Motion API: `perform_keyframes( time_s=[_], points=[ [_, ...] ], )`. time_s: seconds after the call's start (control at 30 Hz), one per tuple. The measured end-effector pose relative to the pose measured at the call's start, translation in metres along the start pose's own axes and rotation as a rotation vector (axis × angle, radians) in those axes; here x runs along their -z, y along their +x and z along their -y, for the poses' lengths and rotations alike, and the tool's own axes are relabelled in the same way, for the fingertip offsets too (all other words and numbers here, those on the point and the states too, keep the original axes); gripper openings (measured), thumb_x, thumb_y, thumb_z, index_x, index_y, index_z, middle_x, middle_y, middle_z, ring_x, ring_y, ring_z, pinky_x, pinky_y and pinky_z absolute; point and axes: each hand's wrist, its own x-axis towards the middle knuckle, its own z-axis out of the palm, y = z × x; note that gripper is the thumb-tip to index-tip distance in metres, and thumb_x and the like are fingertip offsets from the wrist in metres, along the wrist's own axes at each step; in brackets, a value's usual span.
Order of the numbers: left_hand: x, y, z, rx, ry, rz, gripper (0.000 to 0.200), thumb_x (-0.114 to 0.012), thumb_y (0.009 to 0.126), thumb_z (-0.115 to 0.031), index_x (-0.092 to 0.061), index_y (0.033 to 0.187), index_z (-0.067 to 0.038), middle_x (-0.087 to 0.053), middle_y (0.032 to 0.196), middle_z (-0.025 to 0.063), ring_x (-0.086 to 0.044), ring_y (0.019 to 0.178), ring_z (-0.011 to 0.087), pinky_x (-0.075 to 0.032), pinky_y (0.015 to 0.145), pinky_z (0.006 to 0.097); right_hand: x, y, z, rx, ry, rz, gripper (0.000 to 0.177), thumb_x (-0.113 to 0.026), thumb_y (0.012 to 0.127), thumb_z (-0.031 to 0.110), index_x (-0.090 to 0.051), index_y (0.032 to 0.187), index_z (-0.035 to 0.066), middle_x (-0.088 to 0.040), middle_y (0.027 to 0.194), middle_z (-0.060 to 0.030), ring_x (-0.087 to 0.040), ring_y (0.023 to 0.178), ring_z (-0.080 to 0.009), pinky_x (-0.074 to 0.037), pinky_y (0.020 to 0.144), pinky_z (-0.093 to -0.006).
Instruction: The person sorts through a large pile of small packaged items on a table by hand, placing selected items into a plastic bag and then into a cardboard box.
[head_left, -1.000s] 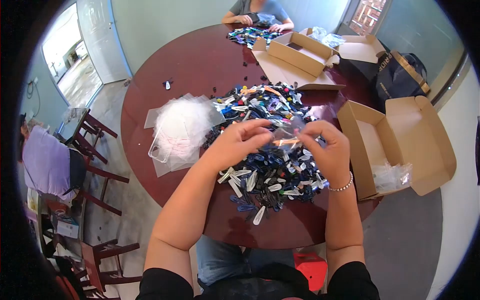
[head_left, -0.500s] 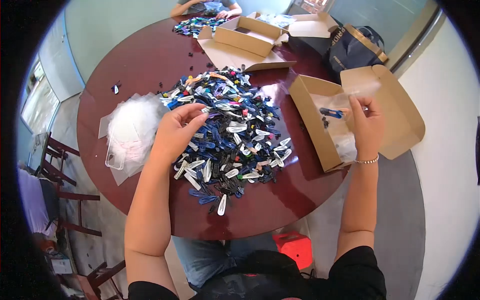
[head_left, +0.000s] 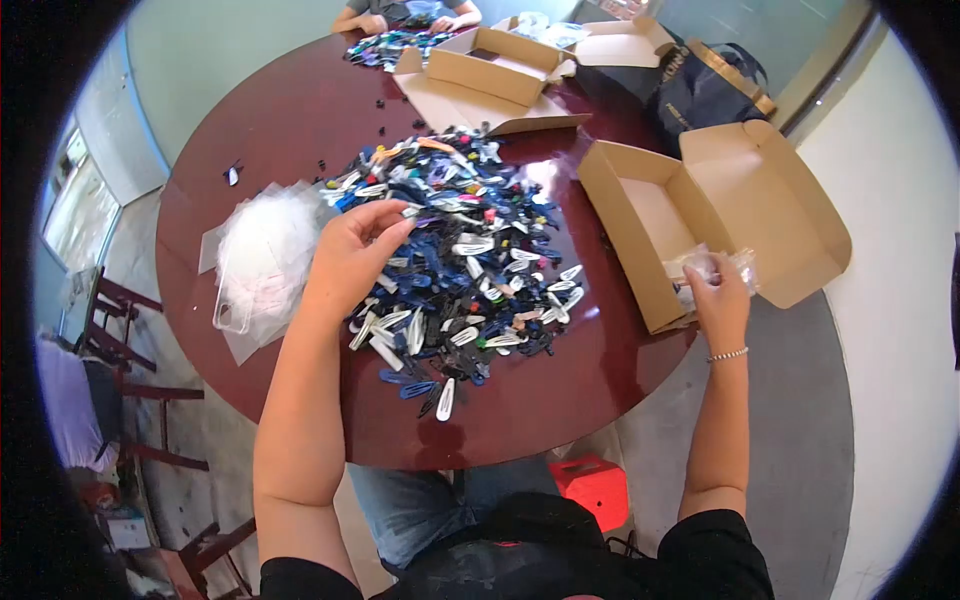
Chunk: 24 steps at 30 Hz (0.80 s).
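Note:
A large heap of snap hair clips, mostly white, navy and black, covers the middle of the round table. Over its left side hovers my left hand, thumb and fingertips drawn together; a small whitish bit shows at the tips, too small to name. My right hand pinches a clear plastic bag at the near end of the open cardboard box. Part of the bag is hidden by the fingers, and its contents are hard to make out.
Left of the heap lies a stack of clear plastic bags. Another open cardboard box stands farther back, near a dark shopping bag. Across the table, a person's hands rest by a second clip pile.
My right hand has come down and toward me, bringing the plastic bag from over the box to its near end. My left hand has barely moved.

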Motion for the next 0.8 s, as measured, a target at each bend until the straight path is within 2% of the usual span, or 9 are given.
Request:
perform_keyframes(
  time_s=[0.17, 0.23, 0.3, 0.37, 0.43, 0.57, 0.63, 0.7, 0.8],
  points=[
    [0.007, 0.013, 0.023, -0.199, -0.049, -0.133, 0.034, -0.069, 0.088, -0.024, -0.066, 0.111, 0.001, -0.069, 0.088, 0.005, -0.061, 0.075, 0.0097, -0.051, 0.066, 0.0279, 0.004, 0.003, 0.037, 0.338, -0.17, -0.238, 0.031, -0.069, 0.085, 0.014, -0.063, 0.112, 0.001, -0.064, 0.114, -0.0163, -0.06, 0.104, -0.0319, -0.047, 0.09, -0.038],
    [0.011, 0.018, 0.03, -0.217, -0.034, -0.198, 0.029, -0.069, 0.088, -0.023, -0.068, 0.106, 0.0, -0.069, 0.084, 0.0047, -0.061, 0.071, 0.0103, -0.052, 0.064, 0.0294, -0.008, -0.004, 0.075, 0.449, 0.016, -0.203, 0.029, -0.069, 0.083, 0.01, -0.063, 0.11, 0.0, -0.064, 0.111, -0.016, -0.061, 0.102, -0.0321, -0.047, 0.09, -0.0387],
    [0.007, 0.004, 0.003, -0.115, -0.068, -0.24, 0.021, -0.069, 0.089, -0.017, -0.069, 0.103, 0.0, -0.069, 0.085, 0.0047, -0.062, 0.077, 0.0097, -0.051, 0.071, 0.0265, -0.027, -0.007, 0.118, 0.547, 0.171, -0.181, 0.027, -0.069, 0.082, 0.006, -0.064, 0.108, 0.0, -0.065, 0.109, -0.0156, -0.061, 0.101, -0.0323, -0.048, 0.089, -0.0393],
    [0.0, 0.0, 0.0, -0.218, 0.072, -0.294, 0.018, -0.07, 0.088, -0.016, -0.07, 0.099, -0.002, -0.068, 0.08, 0.0032, -0.06, 0.072, 0.0086, -0.051, 0.064, 0.026, -0.043, -0.017, 0.164, 0.636, 0.436, 0.171, 0.025, -0.07, 0.079, 0.002, -0.065, 0.103, 0.0, -0.065, 0.106, -0.0156, -0.061, 0.099, -0.0316, -0.048, 0.088, -0.0392],
    [-0.002, -0.001, 0.002, -0.55, 0.24, -0.349, 0.017, -0.071, 0.085, -0.012, -0.068, 0.098, 0.0, -0.069, 0.086, 0.0092, -0.066, 0.074, 0.013, -0.054, 0.067, 0.027, -0.066, -0.022, 0.205, 0.762, 0.502, 0.303, 0.021, -0.069, 0.079, 0.003, -0.066, 0.099, 0.0, -0.065, 0.105, -0.0159, -0.061, 0.098, -0.0322, -0.048, 0.087, -0.0394],
    [0.007, -0.005, -0.01, -0.59, 0.186, -0.363, 0.016, -0.069, 0.084, -0.008, -0.068, 0.098, 0.001, -0.069, 0.088, 0.0119, -0.067, 0.076, 0.0165, -0.054, 0.069, 0.0276, -0.102, -0.02, 0.28, 0.98, 0.593, 0.428, 0.026, -0.069, 0.08, 0.008, -0.063, 0.105, 0.001, -0.064, 0.109, -0.0167, -0.06, 0.102, -0.0354, -0.047, 0.089, -0.0425],
    [0.015, -0.001, -0.013, -0.619, 0.079, -0.554, 0.014, -0.069, 0.081, -0.011, -0.068, 0.092, -0.003, -0.067, 0.081, 0.0117, -0.064, 0.074, 0.0284, -0.052, 0.067, 0.0366, -0.119, -0.015, 0.309, 0.959, 0.618, 0.504, 0.03, -0.069, 0.081, 0.011, -0.062, 0.109, 0.001, -0.063, 0.112, -0.0172, -0.059, 0.104, -0.037, -0.047, 0.09, -0.0437],
    [0.021, 0.0, -0.016, -0.681, 0.116, -0.648, 0.013, -0.069, 0.08, -0.008, -0.067, 0.092, -0.004, -0.067, 0.082, 0.0116, -0.065, 0.074, 0.0283, -0.052, 0.068, 0.0371, -0.143, -0.007, 0.336, 1.042, 0.673, 0.501, 0.035, -0.07, 0.08, 0.009, -0.058, 0.111, 0.0, -0.062, 0.106, -0.0186, -0.059, 0.099, -0.0339, -0.048, 0.084, -0.0439],
    [0.021, -0.006, -0.026, -0.961, 0.189, -0.754, 0.013, -0.069, 0.077, -0.002, -0.065, 0.089, -0.003, -0.066, 0.081, 0.0112, -0.064, 0.073, 0.0278, -0.052, 0.068, 0.037, -0.186, -0.003, 0.359, 0.993, 0.786, 0.438, 0.033, -0.071, 0.08, 0.014, -0.061, 0.107, 0.0, -0.063, 0.106, -0.0186, -0.061, 0.097, -0.0321, -0.048, 0.083, -0.0419]
  ],
)
